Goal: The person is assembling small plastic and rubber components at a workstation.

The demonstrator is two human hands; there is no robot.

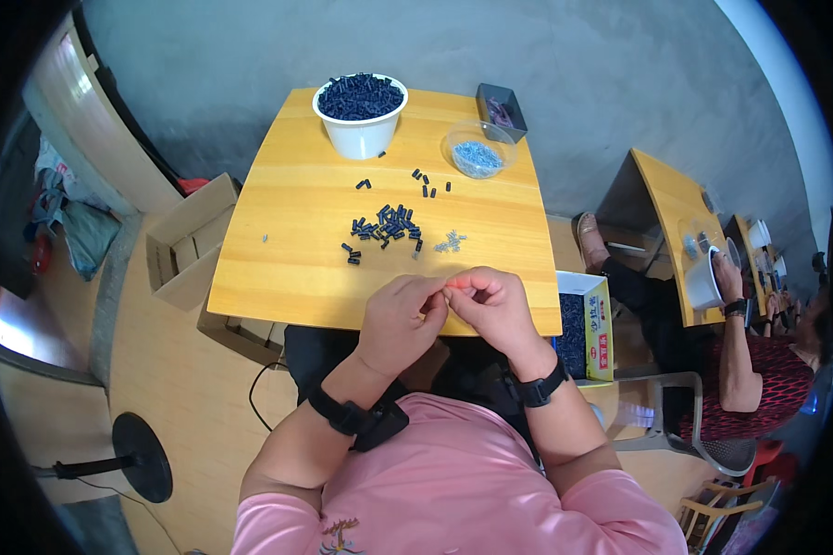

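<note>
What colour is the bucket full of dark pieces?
The bucket is white; it shows best in the head view.

Anything between left grip (398, 319) and right grip (495, 307) hidden; pink shirt (481, 472) cut off.

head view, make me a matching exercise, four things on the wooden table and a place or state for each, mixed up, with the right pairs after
Things:
1. white tub
2. clear bowl
3. dark open box
4. small silvery pieces

Places and states:
a. at the far right corner of the table
b. heaped full of black pieces
c. loose on the tabletop
d. holding bluish pieces

Right pairs: 1-b, 2-d, 3-a, 4-c
</note>
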